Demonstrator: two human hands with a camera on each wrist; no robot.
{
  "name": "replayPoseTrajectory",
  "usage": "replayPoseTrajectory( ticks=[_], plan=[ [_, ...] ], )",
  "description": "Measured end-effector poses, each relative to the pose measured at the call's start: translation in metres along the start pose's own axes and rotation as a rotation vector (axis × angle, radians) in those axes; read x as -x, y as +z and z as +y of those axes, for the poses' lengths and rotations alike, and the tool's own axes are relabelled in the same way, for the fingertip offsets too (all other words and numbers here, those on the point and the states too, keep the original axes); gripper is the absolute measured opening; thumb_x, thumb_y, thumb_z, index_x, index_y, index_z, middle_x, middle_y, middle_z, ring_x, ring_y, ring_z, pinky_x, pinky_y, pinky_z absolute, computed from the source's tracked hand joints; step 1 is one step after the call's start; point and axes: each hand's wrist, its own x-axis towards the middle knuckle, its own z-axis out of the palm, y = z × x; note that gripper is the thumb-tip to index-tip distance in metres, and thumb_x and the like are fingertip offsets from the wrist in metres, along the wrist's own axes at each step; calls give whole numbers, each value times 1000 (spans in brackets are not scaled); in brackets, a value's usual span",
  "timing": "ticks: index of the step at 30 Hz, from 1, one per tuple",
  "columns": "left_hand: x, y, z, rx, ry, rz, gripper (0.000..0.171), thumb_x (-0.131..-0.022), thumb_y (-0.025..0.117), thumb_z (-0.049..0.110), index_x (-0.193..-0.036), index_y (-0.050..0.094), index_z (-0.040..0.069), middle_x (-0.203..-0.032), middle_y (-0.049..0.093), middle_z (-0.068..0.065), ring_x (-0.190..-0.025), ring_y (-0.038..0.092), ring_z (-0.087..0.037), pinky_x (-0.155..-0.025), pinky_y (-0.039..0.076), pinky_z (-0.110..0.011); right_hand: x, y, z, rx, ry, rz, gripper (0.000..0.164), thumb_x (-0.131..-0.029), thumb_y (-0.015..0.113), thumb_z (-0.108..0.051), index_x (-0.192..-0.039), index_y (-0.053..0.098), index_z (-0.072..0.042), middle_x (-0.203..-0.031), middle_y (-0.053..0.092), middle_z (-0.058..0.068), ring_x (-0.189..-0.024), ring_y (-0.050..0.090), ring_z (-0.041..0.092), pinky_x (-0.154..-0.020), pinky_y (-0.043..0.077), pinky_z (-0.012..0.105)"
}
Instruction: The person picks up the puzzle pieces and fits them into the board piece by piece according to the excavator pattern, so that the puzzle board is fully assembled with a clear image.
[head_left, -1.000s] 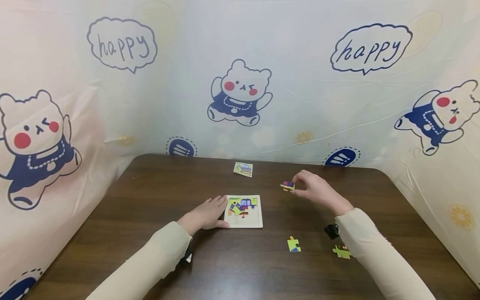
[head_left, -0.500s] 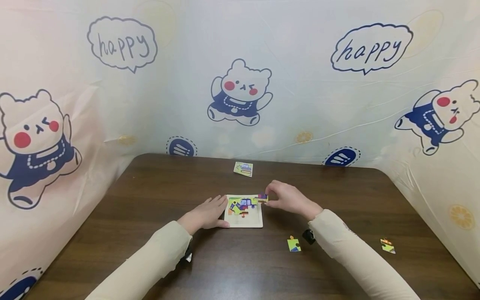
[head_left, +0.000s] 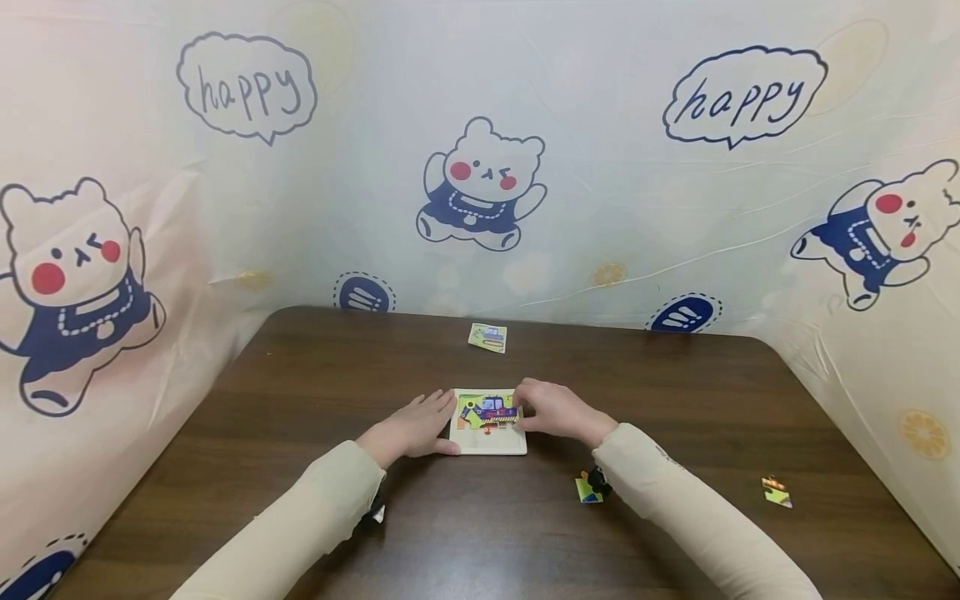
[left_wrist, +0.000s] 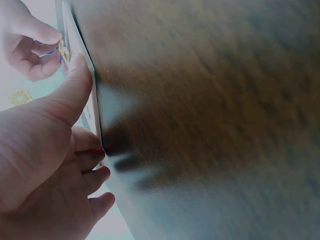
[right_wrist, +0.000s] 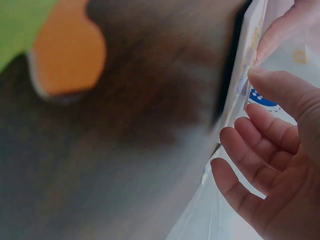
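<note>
A white puzzle tray [head_left: 487, 451] lies mid-table, its upper part filled with joined pieces of a blue and purple digger picture. My left hand [head_left: 414, 429] rests at the tray's left side, fingers extended along the edge and thumb at the near left corner. At the right side, my right hand [head_left: 558, 410] pinches a purple and yellow-striped puzzle piece [left_wrist: 63, 52] between thumb and fingers, over the tray beside the joined pieces. The fingers partly cover that piece. Bare white tray shows along the lower part.
A green loose piece [head_left: 588, 490] lies below the right wrist, partly hidden by the black wrist camera [head_left: 598, 481]. Another loose piece [head_left: 776, 492] is farther right. A small picture card [head_left: 488, 337] lies near the table's [head_left: 337, 358] back edge, before a printed curtain [head_left: 360, 167].
My right hand has carried the striped puzzle piece leftward from the table's right side to the tray and lowered it beside the joined pieces. The left hand has stayed put.
</note>
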Motion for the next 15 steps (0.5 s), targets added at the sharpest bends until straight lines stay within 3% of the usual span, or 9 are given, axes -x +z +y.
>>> replayPoseTrajectory(
  ticks=[10,15],
  plan=[
    [-1,0,-1,10,-3,3,81,-87,56,49,-142,27,-3,-149,21,-16,-136,16,-31,-108,16,-45,-3,3,0,-6,-2,-15,27,-79,74,-23,-101,65,-10,-91,55,-3,-78,50,13,-70,45,28],
    [-1,0,0,14,-5,4,81,-86,56,49,-142,27,-3,-149,21,-16,-136,16,-30,-108,16,-46,-1,4,0,-14,-42,-26,29,-81,73,-22,-107,66,-13,-97,58,-2,-82,54,15,-74,47,31]
  ],
)
